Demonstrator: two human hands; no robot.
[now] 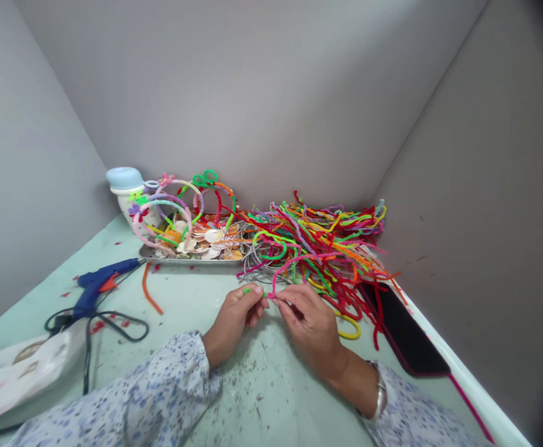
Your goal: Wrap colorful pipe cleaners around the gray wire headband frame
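My left hand (238,315) pinches a short green pipe cleaner (247,290) between thumb and fingers, its tip showing above the thumb. A pink pipe cleaner (275,278) meets the green one between my two hands, bent round at its low end and rising upward from there. At that bend the fingertips of my right hand (309,320) are closed on the pink one. Just behind my hands lies a big heap of many-coloured pipe cleaners (318,233), with a yellow loop (350,326) sticking out beside my right hand.
A metal tray (197,262) holds shells, with pipe-cleaner hoops (164,202) standing at it. Behind is a white bottle with a blue lid (125,179). A blue glue gun (95,287), its cord, an orange pipe cleaner (150,292) and a white bag (43,366) lie left; a black phone (409,332) lies right.
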